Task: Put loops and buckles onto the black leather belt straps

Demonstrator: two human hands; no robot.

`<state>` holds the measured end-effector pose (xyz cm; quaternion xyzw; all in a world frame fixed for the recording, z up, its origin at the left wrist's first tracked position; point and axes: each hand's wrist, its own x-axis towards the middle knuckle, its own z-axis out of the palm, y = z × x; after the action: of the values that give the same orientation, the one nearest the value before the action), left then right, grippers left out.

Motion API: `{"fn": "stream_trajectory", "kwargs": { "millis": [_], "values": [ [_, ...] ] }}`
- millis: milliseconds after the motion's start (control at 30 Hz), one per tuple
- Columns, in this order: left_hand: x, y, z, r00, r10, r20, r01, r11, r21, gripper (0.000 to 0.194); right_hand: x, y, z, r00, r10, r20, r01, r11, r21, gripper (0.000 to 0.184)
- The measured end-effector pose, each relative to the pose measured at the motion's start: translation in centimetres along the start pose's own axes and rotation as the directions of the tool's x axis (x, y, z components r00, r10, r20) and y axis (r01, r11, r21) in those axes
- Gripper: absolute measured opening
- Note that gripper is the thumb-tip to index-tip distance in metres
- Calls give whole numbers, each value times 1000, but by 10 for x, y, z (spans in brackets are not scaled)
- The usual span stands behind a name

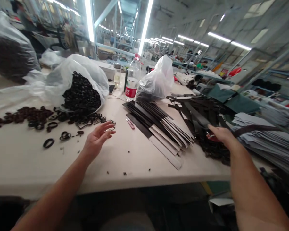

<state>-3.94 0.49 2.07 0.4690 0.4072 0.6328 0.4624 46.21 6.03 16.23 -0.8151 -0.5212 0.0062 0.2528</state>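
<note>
My left hand [96, 139] hovers over the table beside the black loops [88, 120], fingers loosely curved and thumb apart. A thin buckle-like frame [110, 129] shows at its fingertips; I cannot tell whether it is touched. To the right, my right hand [218, 133] has thumb and fingers closed on a dark strip [196, 114] above a tangled pile of dark strips [214, 149]. Between the hands lies a fanned stack of black strips with pale ends [159, 125]. Pink-handled thread snips [130, 124] lie left of that stack.
An open plastic bag [98, 72] spills black loops beside brown pieces [26, 115]. Behind the strips stand a red-capped bottle [133, 78], a glass jar [117, 75] and another plastic bag [159, 78]. Stacked pale sheets [267, 138] lie at right. Tiny dark bits dot the table [86, 178].
</note>
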Motion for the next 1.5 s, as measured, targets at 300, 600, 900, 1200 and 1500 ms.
{"fn": "stream_trajectory", "kwargs": {
  "millis": [300, 600, 900, 1200, 1500],
  "values": [
    [3, -1, 3, 997, -61, -36, 60, 998, -26, 57, -44, -59, 40, 937, -309, -164, 230, 897, -378, 35],
    [3, -6, -3, 999, -34, -17, 34, 999, -13, 58, -119, -175, 168, 648, -667, 366, 761, 572, -306, 38],
    [4, -10, -4, 998, -64, 26, 65, 997, -40, 55, -112, -190, 161, 734, -548, 402, 679, 606, -414, 33],
    [1, -10, -1, 961, -248, 124, 271, 935, -229, 69, -131, -191, 86, 473, -776, 417, 861, 508, -29, 34],
    [2, -6, 2, 947, -314, 69, 320, 906, -277, 40, -138, -215, 79, 463, -861, 210, 884, 465, -45, 27]
  ]
}}
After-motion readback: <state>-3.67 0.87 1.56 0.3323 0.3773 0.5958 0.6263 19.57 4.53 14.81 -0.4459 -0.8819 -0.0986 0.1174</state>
